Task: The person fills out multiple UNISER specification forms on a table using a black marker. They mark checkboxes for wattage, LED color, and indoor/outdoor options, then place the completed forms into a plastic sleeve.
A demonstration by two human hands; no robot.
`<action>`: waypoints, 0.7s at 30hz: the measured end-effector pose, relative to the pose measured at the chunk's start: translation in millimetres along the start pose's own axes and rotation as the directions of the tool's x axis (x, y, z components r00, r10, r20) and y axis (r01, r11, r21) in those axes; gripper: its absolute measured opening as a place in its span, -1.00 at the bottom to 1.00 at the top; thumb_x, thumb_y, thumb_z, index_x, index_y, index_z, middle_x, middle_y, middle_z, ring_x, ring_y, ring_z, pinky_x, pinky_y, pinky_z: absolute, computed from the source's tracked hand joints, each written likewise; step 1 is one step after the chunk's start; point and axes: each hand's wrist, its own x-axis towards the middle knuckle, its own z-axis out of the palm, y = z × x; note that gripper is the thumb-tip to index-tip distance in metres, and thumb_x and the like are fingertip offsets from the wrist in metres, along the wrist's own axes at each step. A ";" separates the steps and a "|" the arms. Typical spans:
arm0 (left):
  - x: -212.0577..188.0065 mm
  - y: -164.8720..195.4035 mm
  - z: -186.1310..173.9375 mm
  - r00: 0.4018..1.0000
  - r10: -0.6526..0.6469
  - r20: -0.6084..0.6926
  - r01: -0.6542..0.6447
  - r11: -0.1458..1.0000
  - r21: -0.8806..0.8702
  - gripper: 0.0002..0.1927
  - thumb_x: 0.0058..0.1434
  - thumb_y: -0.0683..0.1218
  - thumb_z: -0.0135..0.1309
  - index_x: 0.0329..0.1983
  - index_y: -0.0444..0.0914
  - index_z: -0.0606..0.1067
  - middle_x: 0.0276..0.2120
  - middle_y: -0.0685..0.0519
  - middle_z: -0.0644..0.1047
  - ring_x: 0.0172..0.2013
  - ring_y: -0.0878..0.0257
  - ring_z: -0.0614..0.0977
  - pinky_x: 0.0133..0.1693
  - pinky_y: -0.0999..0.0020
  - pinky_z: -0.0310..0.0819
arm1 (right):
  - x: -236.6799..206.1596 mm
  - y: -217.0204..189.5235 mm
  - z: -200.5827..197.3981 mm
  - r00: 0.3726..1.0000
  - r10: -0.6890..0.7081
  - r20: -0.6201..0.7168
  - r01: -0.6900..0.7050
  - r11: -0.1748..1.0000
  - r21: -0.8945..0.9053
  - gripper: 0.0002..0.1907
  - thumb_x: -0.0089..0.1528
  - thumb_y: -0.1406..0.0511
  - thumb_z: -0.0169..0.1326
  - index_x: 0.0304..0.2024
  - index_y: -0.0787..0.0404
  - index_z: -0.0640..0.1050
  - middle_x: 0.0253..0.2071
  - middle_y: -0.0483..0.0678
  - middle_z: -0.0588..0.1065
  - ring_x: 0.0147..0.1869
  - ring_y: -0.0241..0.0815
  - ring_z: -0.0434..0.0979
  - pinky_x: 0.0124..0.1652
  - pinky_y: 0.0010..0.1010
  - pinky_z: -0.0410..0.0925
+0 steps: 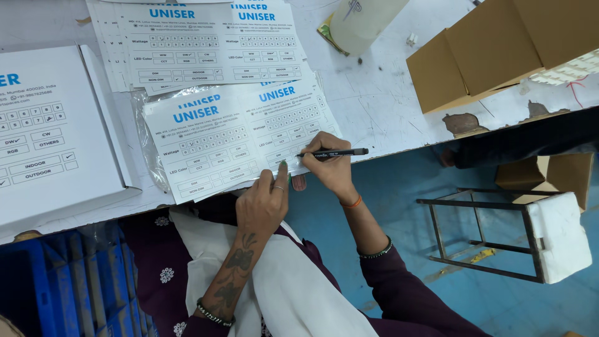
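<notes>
We work at the near edge of the table (pixel 387 106), and everything below is placed from the sheet (pixel 243 137) of printed labels lying there. Our right hand (pixel 331 165) is closed around a black pen (pixel 334 152), tip touching the sheet's near right corner, barrel lying level and pointing away to the right. Our left hand (pixel 265 203) rests flat on the sheet's near edge, fingers narrow and together, one fingertip pressing the paper just left of the pen tip; it holds nothing.

To do the marking well, we judge that the left fingers should pin the paper close to the box being ticked, since the sheet sits on crinkled clear plastic and could slip. We should keep the stroke short and inside the small box, and lift the pen clear before sliding on to the next label.

Containers: left of the sheet lies a flat white box (pixel 56 137), closed, so we cannot tell what is in it. Beyond the sheet lies a stack (pixel 187 43) of like sheets. Far right of it an open brown carton (pixel 493 43) shows white pieces at its edge. Below the sheet's left side a blue crate (pixel 68 287) stands under the table; its contents are hidden.
</notes>
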 end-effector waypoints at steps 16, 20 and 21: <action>1.0 2.8 -1.0 1.000 -0.027 0.012 0.027 1.000 0.006 -0.70 0.27 -0.11 0.17 0.05 -0.24 0.64 -0.47 0.10 0.38 -0.62 0.31 0.50 -0.62 0.38 0.41 | 78.3 41.0 -35.8 0.982 0.146 -0.121 -0.101 0.943 0.317 -0.92 0.15 0.52 0.05 -0.46 0.35 0.49 -0.50 -0.05 0.51 -0.49 -0.39 0.42 -0.44 -0.58 0.32; 1.8 3.5 -1.5 1.000 -0.027 0.014 0.027 1.000 0.002 -0.70 0.27 -0.10 0.18 0.06 -0.24 0.64 -0.46 0.10 0.37 -0.61 0.32 0.50 -0.60 0.39 0.42 | 77.5 40.8 -33.1 0.987 0.133 -0.090 -0.103 0.954 0.281 -0.90 0.16 0.52 0.09 -0.47 0.35 0.50 -0.51 -0.06 0.50 -0.49 -0.41 0.42 -0.44 -0.59 0.30; 2.0 3.8 -1.8 0.999 -0.028 0.018 0.028 1.000 0.006 -0.70 0.27 -0.10 0.18 0.06 -0.24 0.64 -0.46 0.10 0.37 -0.61 0.32 0.50 -0.61 0.39 0.41 | 74.8 39.7 -33.4 0.990 0.116 -0.079 -0.092 0.962 0.257 -0.90 0.16 0.52 0.08 -0.47 0.35 0.50 -0.51 -0.07 0.50 -0.48 -0.41 0.41 -0.43 -0.60 0.30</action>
